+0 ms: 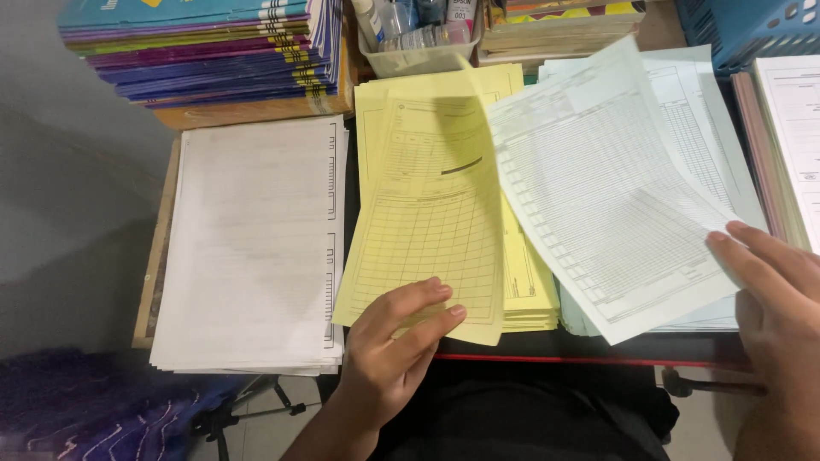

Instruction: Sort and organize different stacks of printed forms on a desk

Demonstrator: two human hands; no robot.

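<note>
My left hand (389, 354) pinches the near corner of a yellow printed form (423, 222), lifted and tilted above the yellow stack (530, 290) in the middle. My right hand (773, 294) grips the lower right edge of a pale green form sheet (598, 188), raised at a slant over the pale green stack (726, 154). The green sheet's left edge overlaps the yellow sheet. On the left lies a stack of white sheets (252, 248), untouched.
A pile of coloured booklets (205, 51) sits at the back left. A clear tray of small bottles (418, 38) and more books (564, 30) stand behind the stacks. A blue basket (752, 30) and another paper stack (790, 145) are at the right.
</note>
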